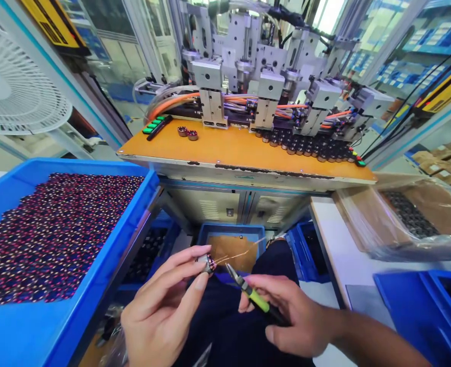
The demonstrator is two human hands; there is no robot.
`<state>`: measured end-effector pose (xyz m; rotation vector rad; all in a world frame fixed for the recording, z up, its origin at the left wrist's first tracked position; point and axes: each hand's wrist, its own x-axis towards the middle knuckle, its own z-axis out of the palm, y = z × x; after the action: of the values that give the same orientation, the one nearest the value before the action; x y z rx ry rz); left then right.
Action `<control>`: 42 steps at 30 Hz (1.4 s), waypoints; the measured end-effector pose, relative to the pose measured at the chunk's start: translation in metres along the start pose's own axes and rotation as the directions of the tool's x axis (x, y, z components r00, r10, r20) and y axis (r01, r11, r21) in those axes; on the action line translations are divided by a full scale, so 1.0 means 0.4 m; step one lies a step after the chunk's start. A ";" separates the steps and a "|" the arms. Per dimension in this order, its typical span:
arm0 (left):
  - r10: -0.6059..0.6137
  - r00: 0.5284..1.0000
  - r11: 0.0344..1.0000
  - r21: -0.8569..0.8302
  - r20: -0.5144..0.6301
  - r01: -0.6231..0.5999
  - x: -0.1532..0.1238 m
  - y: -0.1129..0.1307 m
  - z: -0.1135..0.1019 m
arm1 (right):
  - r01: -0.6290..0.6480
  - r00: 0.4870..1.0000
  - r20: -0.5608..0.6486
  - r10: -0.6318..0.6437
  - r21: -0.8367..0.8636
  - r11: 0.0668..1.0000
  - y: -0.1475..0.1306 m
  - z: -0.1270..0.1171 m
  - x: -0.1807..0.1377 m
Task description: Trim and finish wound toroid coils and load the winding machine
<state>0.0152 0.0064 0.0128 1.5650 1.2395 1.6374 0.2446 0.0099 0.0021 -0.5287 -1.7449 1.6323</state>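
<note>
Between the thumb and fingertips of my left hand point(164, 306) is a small round motor stator point(207, 262), dark inside with a silvery outer side. Thin copper wires point(235, 256) stick out of it toward the right. My right hand point(292, 313) is wrapped around pliers point(258, 299) with green and black handles. The pliers' tip points up and left, just below the wires and a little right of the stator. Whether the jaws touch a wire, I cannot tell.
A blue tray point(133, 224) at left holds rows of wound stators. Ahead, a machine point(248, 66) stands over an orange worktop point(172, 145) with dark cylindrical parts at right. Below lies a blue bin point(233, 229). A plastic-lined carton point(363, 214) is at right; a white fan point(15, 76) stands left.
</note>
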 end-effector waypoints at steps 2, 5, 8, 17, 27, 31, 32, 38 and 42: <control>0.003 1.000 1.000 0.012 0.009 -0.003 -0.006 0.000 -0.002 | -0.034 0.999 0.004 0.034 0.010 0.999 -0.005 0.005 0.011; 0.023 1.000 0.999 0.028 0.020 -0.023 -0.011 0.002 -0.006 | -0.054 0.999 0.003 0.054 0.022 0.998 -0.009 0.010 0.026; 0.034 0.999 0.999 0.035 0.023 -0.035 -0.012 0.006 -0.008 | -0.020 1.000 0.013 0.020 0.051 0.998 -0.011 0.014 0.034; 0.058 0.997 0.996 0.060 0.043 -0.061 -0.010 0.002 -0.011 | -0.053 0.999 -0.001 0.053 0.015 0.998 -0.016 0.022 0.031; 0.055 0.997 0.997 0.052 0.047 -0.058 -0.014 0.001 -0.016 | -0.126 0.992 -0.032 0.124 -0.047 0.991 -0.004 0.031 0.022; 0.039 0.998 0.999 0.030 0.058 -0.041 -0.017 -0.006 -0.020 | -0.239 0.968 -0.091 0.234 -0.052 0.970 -0.017 0.028 0.033; 0.039 0.997 0.999 0.023 0.067 -0.041 -0.017 -0.009 -0.021 | -0.260 0.962 -0.100 0.256 -0.033 0.965 -0.021 0.026 0.036; 0.181 0.983 0.980 -0.087 0.027 -0.178 -0.004 -0.012 -0.017 | -0.190 0.979 -0.070 0.194 0.058 0.980 -0.032 0.001 0.020; 0.152 0.988 0.967 -0.206 0.007 -0.147 -0.002 -0.009 -0.012 | -0.110 0.994 -0.028 0.110 -0.001 0.994 -0.053 -0.007 0.000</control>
<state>0.0101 0.0062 0.0098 1.5741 0.9256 1.7746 0.2498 0.0093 0.0228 -0.6562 -1.7241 1.6907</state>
